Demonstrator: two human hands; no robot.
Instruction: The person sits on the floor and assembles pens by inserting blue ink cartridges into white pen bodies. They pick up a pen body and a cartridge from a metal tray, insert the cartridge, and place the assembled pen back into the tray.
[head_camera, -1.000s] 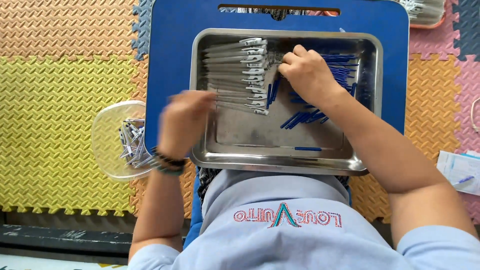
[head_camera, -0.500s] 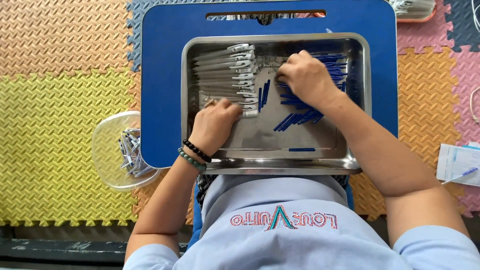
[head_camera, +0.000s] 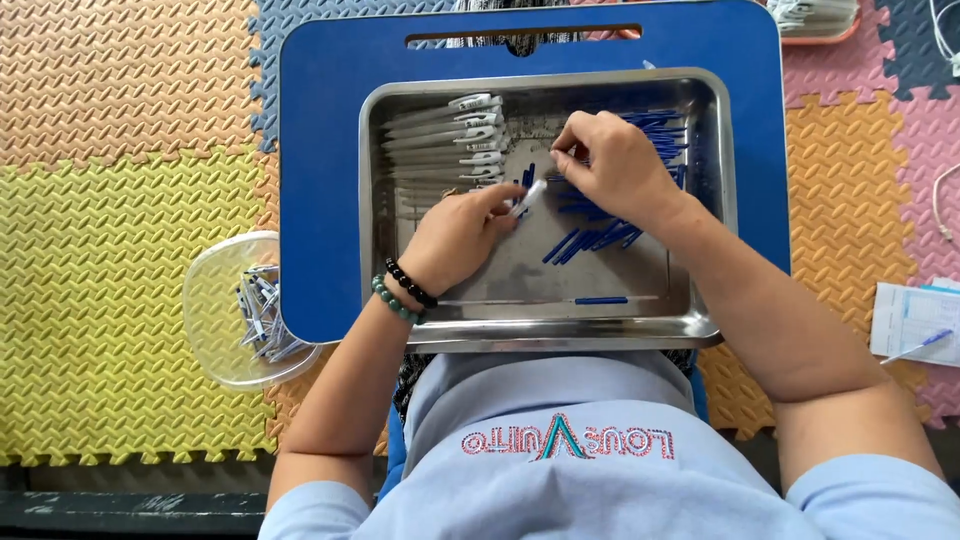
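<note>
Left hand: left hand (head_camera: 455, 238) inside the steel tray (head_camera: 700, 215), palm down, fingers narrowed to a pinch on one end of a small white pen piece (head_camera: 529, 196). Two bead bracelets (head_camera: 402, 291) on the wrist, one dark, one green.
Right hand: right hand (head_camera: 612, 165) further into the tray, fingers curled down and close together at the piece's far end; whether it grips anything I cannot tell.
Piece, position: between the two hands, above the tray floor near the tray's middle, held by the left fingertips, just beside the right fingertips.
Piece, axis: long axis slanted, low end at the left hand, high end up and toward the right hand.
Left of the hands: row of white pen barrels (head_camera: 445, 140) in the tray's far left part, lying side by side, long axes across the tray, clip ends toward the middle.
Under the right hand: heap of blue refills (head_camera: 600, 235), loosely crossed, part hidden by the hand and wrist; a few blue bits just beside the white piece.
Near edge of tray: one blue refill (head_camera: 600, 300) lying alone, parallel to the near rim.
Under the tray: blue lap board (head_camera: 320, 200) with a slot handle at its far edge, resting over the person's lap.
Further out, left: clear plastic tub (head_camera: 215, 310) on the floor mats (head_camera: 110, 200), holding small grey-white parts.
Further out, right: paper sheet with a blue pen (head_camera: 915, 345) on the mats; another tray corner (head_camera: 815, 15) at the top edge.
</note>
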